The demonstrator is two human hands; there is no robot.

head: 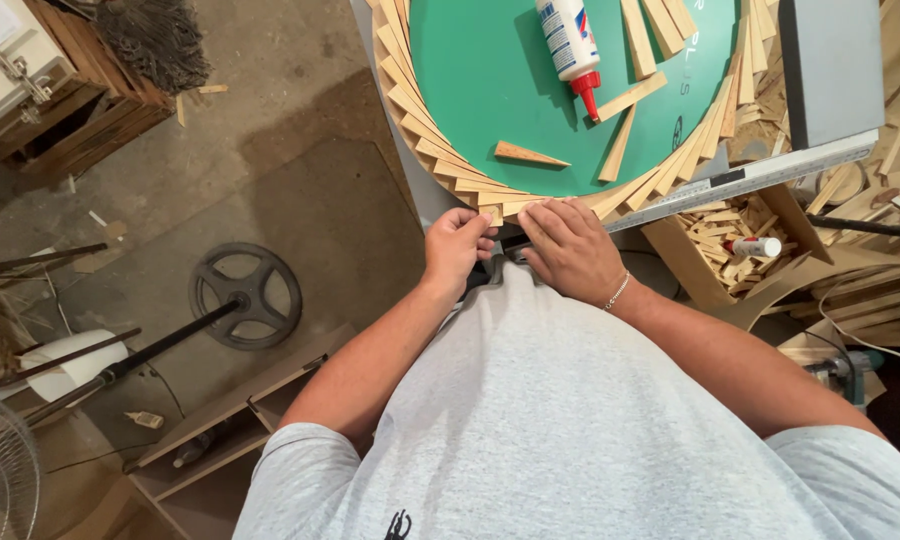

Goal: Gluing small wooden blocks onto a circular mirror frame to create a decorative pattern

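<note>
A round green board point(490, 80) lies on the workbench, ringed by overlapping wooden wedges point(420, 130). My left hand point(457, 245) pinches a wedge at the board's near edge. My right hand point(570, 245), with a bracelet on its wrist, presses flat on the wedges just beside it. A white glue bottle point(570, 40) with a red tip lies on the green board. Loose wooden wedges point(530, 155) rest near the bottle.
A metal ruler point(750, 178) juts out to the right of the board. A cardboard box point(730, 240) holds wood scraps and a second small glue bottle point(760, 246). On the floor to the left lie a black wheel point(247, 293), a rod and a wooden shelf point(220, 440).
</note>
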